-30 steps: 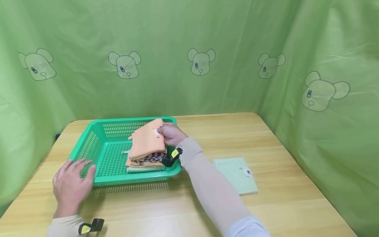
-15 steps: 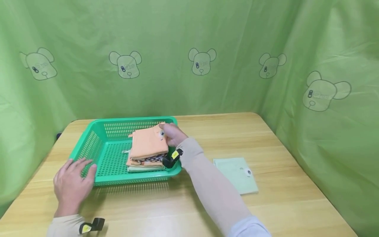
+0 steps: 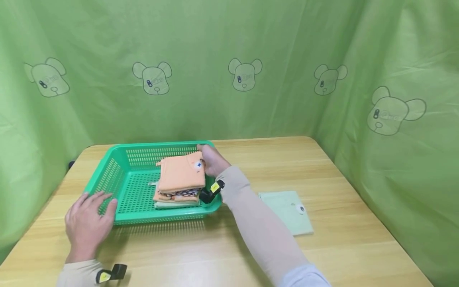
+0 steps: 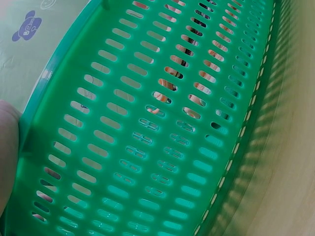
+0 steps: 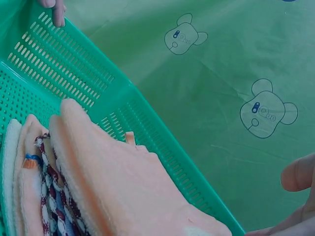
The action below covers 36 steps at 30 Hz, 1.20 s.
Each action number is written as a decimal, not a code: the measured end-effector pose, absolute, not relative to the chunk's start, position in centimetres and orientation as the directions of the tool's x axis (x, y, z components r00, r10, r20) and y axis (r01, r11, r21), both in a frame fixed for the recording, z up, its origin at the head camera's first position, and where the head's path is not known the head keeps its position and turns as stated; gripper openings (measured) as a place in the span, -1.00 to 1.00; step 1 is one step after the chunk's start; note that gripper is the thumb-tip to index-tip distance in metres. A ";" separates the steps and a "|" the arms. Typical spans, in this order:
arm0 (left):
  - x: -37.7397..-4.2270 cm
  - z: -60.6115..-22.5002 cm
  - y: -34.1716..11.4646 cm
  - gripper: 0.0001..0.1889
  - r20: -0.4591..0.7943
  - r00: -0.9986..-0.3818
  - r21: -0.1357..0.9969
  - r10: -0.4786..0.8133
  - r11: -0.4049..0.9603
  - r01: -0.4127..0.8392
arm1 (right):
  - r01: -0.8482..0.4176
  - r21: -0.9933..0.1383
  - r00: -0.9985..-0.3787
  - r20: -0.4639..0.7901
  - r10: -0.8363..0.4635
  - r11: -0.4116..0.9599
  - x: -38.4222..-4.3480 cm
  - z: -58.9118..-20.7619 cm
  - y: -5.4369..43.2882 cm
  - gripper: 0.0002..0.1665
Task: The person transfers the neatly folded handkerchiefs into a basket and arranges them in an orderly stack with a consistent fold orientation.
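A green plastic basket (image 3: pixel 135 217) stands on the table. My left hand (image 3: pixel 87 223) grips its near left corner, the fingers over the rim. At the basket's right end lies a stack of folded cloths: a peach towel (image 3: pixel 181 173) with an embroidered eye on top, a dark patterned cloth (image 3: pixel 184 193) below it, then another peach one and a pale green towel (image 3: pixel 175 204) at the bottom. My right hand (image 3: pixel 214 160) is at the basket's right side, beside the top towel. In the right wrist view its thumb (image 5: pixel 298 174) stands apart from the towel, with nothing held.
A folded pale green towel (image 3: pixel 287 213) lies on the wooden table (image 3: pixel 344 235) right of the basket, partly behind my right sleeve. Green curtains (image 3: pixel 201 111) with bear-head prints hang behind and at both sides of the table.
My right hand has laid the peach towel flat on the stack, let go of it and moved slightly right. My left hand stays on the basket corner.
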State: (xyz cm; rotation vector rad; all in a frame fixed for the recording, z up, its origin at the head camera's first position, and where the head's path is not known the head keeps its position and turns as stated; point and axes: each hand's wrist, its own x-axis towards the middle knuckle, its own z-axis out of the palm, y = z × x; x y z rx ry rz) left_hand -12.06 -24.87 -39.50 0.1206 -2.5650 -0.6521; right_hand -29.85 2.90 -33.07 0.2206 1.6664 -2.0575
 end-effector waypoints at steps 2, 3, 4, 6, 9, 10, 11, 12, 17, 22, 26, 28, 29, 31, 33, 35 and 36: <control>-12.0 -39.5 -24.8 -0.58 0.438 -0.876 0.473 -0.199 0.880 0.036 | 0.451 -0.881 -0.874 -0.403 -0.273 -0.144 -29.7 -32.9 3.0 -0.46; -12.0 -39.5 -24.8 -0.58 0.440 -0.876 0.473 -0.199 0.880 0.037 | 0.446 -0.884 -0.875 -0.397 -0.277 -0.142 -29.7 -32.8 3.1 -0.46; -12.0 -39.5 -24.8 -0.58 0.441 -0.875 0.474 -0.199 0.880 0.039 | 0.443 -0.885 -0.875 -0.393 -0.281 -0.143 -29.6 -32.8 3.1 -0.46; -12.0 -39.5 -24.8 -0.58 0.443 -0.874 0.474 -0.197 0.879 0.042 | 0.437 -0.888 -0.875 -0.383 -0.294 -0.142 -29.5 -32.8 3.3 -0.48; -11.9 -39.5 -24.8 -0.58 0.443 -0.875 0.472 -0.194 0.880 0.044 | 0.428 -0.892 -0.874 -0.368 -0.317 -0.146 -29.3 -32.8 3.4 -0.48; -11.9 -39.4 -24.8 -0.58 0.443 -0.876 0.472 -0.193 0.880 0.045 | 0.424 -0.894 -0.874 -0.363 -0.323 -0.144 -29.2 -32.8 3.5 -0.47; -11.8 -39.4 -24.8 -0.58 0.441 -0.877 0.471 -0.192 0.881 0.045 | 0.419 -0.898 -0.874 -0.357 -0.330 -0.138 -29.2 -32.8 3.5 -0.46; -11.8 -39.4 -24.8 -0.58 0.441 -0.877 0.471 -0.191 0.881 0.044 | 0.412 -0.901 -0.875 -0.349 -0.335 -0.137 -29.2 -32.8 3.6 -0.44; -11.8 -39.4 -24.7 -0.57 0.439 -0.878 0.471 -0.191 0.881 0.044 | 0.382 -0.914 -0.888 -0.320 -0.332 -0.141 -29.2 -32.6 4.4 -0.27; -11.9 -39.4 -24.7 -0.58 0.444 -0.875 0.470 -0.192 0.882 0.044 | 0.390 -0.900 -0.892 -0.316 -0.323 -0.195 -29.1 -32.1 5.5 -0.24; -11.9 -39.5 -24.8 -0.58 0.445 -0.875 0.467 -0.190 0.883 0.047 | 0.397 -0.893 -0.881 -0.305 -0.362 -0.212 -28.9 -32.0 6.7 -0.32; -11.9 -39.5 -24.8 -0.58 0.445 -0.875 0.466 -0.188 0.883 0.047 | 0.384 -0.900 -0.877 -0.287 -0.385 -0.204 -28.9 -32.1 7.4 -0.34; -11.9 -39.5 -24.8 -0.58 0.446 -0.875 0.467 -0.189 0.883 0.047 | 0.377 -0.906 -0.875 -0.279 -0.395 -0.195 -28.9 -32.2 7.8 -0.35; -11.9 -39.5 -24.8 -0.58 0.446 -0.875 0.466 -0.189 0.884 0.046 | 0.357 -0.921 -0.876 -0.272 -0.397 -0.156 -28.9 -32.2 8.7 -0.37; -12.0 -39.5 -24.8 -0.58 0.446 -0.874 0.466 -0.190 0.884 0.045 | 0.330 -0.938 -0.883 -0.266 -0.388 -0.108 -28.9 -32.3 9.7 -0.36; -12.0 -39.5 -24.8 -0.58 0.448 -0.874 0.466 -0.191 0.884 0.046 | 0.300 -0.953 -0.891 -0.261 -0.370 -0.049 -28.9 -32.4 10.8 -0.39; -12.0 -39.5 -24.8 -0.58 0.448 -0.873 0.465 -0.191 0.884 0.046 | 0.289 -0.957 -0.896 -0.260 -0.360 -0.028 -28.9 -32.4 11.4 -0.39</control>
